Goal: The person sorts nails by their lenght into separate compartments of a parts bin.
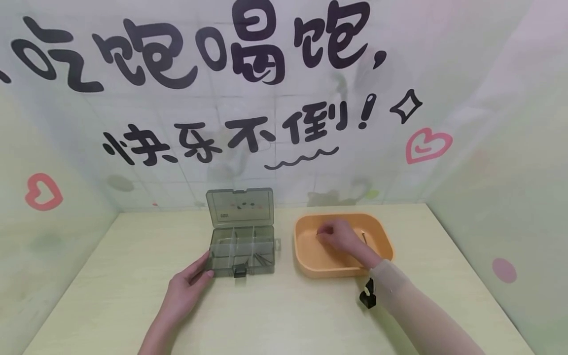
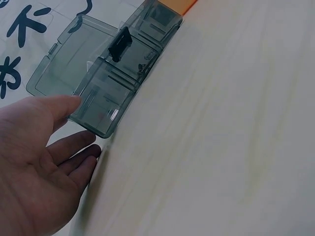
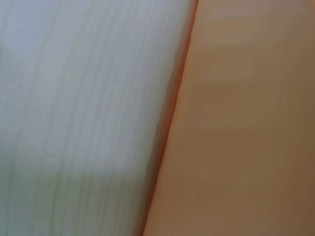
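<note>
A grey see-through compartment box (image 1: pixel 241 251) lies on the table with its lid (image 1: pixel 241 208) raised at the back. My left hand (image 1: pixel 188 288) holds the box's left end, its thumb at the near corner and its index finger along the side. Several thin metal pieces, like screws, (image 1: pixel 263 259) lie in the box's right compartment. Over the orange tray (image 1: pixel 310 271) my right hand (image 1: pixel 341 236) pinches a small dark piece, mostly hidden by the fingertips. Another thin dark piece, like a screw, (image 1: pixel 364 238) is inside the tray, right of that hand. The right wrist view shows only tray and table.
The pale wood-grain table (image 1: pixel 275 315) meets a printed wall sheet (image 1: pixel 284 182) close behind the box and tray. More sheet stands along both sides. The box's black latch (image 1: pixel 240 270) sticks out at its front. A black clip-like part (image 1: pixel 368 294) hangs by the right wrist.
</note>
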{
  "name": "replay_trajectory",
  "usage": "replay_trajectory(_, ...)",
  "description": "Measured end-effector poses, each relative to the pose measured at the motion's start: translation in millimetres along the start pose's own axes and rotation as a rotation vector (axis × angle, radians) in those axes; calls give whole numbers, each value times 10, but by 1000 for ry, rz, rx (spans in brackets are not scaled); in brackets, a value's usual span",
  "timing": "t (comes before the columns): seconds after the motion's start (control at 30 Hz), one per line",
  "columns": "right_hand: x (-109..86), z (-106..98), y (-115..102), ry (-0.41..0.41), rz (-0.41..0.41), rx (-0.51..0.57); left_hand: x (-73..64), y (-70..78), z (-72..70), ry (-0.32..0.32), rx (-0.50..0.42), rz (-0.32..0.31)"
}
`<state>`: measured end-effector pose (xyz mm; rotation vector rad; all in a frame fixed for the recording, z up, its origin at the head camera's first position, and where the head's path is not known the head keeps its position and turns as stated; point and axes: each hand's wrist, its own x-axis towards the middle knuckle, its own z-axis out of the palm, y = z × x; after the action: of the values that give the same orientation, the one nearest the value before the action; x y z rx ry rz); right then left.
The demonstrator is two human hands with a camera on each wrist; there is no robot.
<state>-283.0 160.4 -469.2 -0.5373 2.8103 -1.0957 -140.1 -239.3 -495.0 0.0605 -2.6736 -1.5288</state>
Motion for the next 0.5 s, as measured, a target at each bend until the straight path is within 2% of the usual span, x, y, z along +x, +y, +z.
replay_trajectory(0.1, -3, -12, -11, 6, -7, 1, 1, 3, -1, 0, -6, 1)
replay_trajectory(0.5, -44, -67, -46, 21, -132, 43, -2, 1, -12, -1, 0, 0)
